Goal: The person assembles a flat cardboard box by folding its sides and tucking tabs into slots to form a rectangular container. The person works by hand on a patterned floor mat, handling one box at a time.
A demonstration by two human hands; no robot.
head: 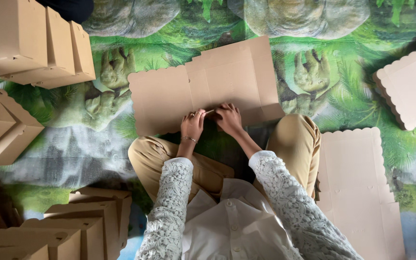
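both hands (pixel 211 121) pinch flat scalloped cardboard blank (pixel 208 86) edge.

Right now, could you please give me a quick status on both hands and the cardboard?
Left hand and right hand both pressing near edge of flat cardboard box blank. Blank lies unfolded on printed floor mat. Nothing obstructing.
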